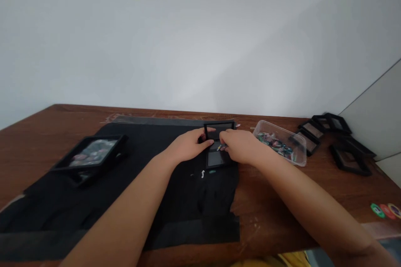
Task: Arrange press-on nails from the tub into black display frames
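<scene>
A small black hinged display case (pixel 216 159) with clear film panes lies opened out on the black mat (pixel 188 204), its far half tilted up. My left hand (pixel 188 146) is closed on the case's left side, fingers behind the raised half and thumb in front. Over the right side of the case, my right hand (pixel 239 144) is closed in a pinch. Small pale bits show by its fingertips, but what they grip is too small to make out. Just in front of the case lie a small white piece (pixel 202 174) and a greenish piece (pixel 212 171).
Right of the mat stands a clear plastic tub (pixel 300 146) of mixed shiny pieces. Several more black cases (pixel 351 160) lie at the far right. A filled case (pixel 90 153) rests on the mat's left. Coloured discs (pixel 377 210) sit near the right edge.
</scene>
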### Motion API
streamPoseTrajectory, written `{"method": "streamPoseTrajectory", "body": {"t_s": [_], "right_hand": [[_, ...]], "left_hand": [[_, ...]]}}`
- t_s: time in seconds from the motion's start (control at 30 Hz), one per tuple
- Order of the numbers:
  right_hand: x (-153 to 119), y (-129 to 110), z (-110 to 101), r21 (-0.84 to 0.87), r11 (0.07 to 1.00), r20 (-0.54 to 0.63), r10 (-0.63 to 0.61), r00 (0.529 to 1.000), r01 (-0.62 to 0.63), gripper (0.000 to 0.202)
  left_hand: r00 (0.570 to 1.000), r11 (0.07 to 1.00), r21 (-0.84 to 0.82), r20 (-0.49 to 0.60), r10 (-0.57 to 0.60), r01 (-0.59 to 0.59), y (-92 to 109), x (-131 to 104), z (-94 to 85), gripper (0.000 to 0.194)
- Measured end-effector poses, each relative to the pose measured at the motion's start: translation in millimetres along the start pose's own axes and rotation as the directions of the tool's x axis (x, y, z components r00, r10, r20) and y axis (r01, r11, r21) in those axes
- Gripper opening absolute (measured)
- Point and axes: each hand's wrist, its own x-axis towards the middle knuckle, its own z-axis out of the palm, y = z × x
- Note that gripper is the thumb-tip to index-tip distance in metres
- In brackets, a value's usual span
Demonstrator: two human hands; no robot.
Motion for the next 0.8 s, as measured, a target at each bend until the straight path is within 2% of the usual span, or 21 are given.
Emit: {"method": "streamPoseTrajectory", "body": {"t_s": [0.1, 0.17, 0.23, 0.27, 0.33, 0.47, 0.57, 0.67, 0.8], "right_hand": [[-14, 5, -22, 0.091, 0.995, 0.002, -0.036, 0.999, 0.036, 0.020], [-21, 16, -39, 0.134, 0.991, -0.074, 0.007, 0.997, 0.003, 0.020], [-17, 31, -54, 0.085, 0.986, -0.130, 0.156, 0.979, -0.146, 0.025], [-11, 38, -59, 0.013, 0.971, -0.111, 0.240, 0.964, -0.241, 0.028], [9, 50, -63, -0.115, 0.940, -0.009, 0.323, 0.946, -0.322, 0.033], [56, 62, -56, -0.145, 0.952, 0.072, 0.283, 0.956, -0.270, 0.045], [80, 66, -46, -0.108, 0.965, 0.145, 0.251, 0.957, -0.237, 0.036], [92, 67, -37, -0.101, 0.961, 0.184, 0.272, 0.944, -0.257, 0.032], [95, 67, -30, -0.103, 0.954, 0.199, 0.296, 0.934, -0.280, 0.027]], "left_hand": [[1.000, 1.000, 0.011, -0.022, -0.018, 0.019, -2, -1, -1.6, 0.051], [0.998, 1.000, 0.001, -0.047, -0.031, 0.031, -5, 0, -2.5, 0.046], [0.997, 0.999, -0.017, -0.067, -0.038, 0.037, -7, 1, -3.3, 0.043], [0.996, 0.999, -0.024, -0.075, -0.040, 0.038, -8, 2, -3.7, 0.043], [0.995, 0.999, -0.032, -0.090, -0.044, 0.041, -11, 4, -4.4, 0.044], [0.992, 0.998, -0.041, -0.112, -0.056, 0.051, -13, 5, -5.5, 0.045], [0.992, 0.998, -0.046, -0.114, -0.057, 0.052, -14, 4, -6.0, 0.042], [0.993, 0.997, -0.049, -0.108, -0.058, 0.053, -14, 4, -6.3, 0.040], [0.992, 0.996, -0.053, -0.104, -0.076, 0.071, -13, 5, -6.2, 0.039]]}}
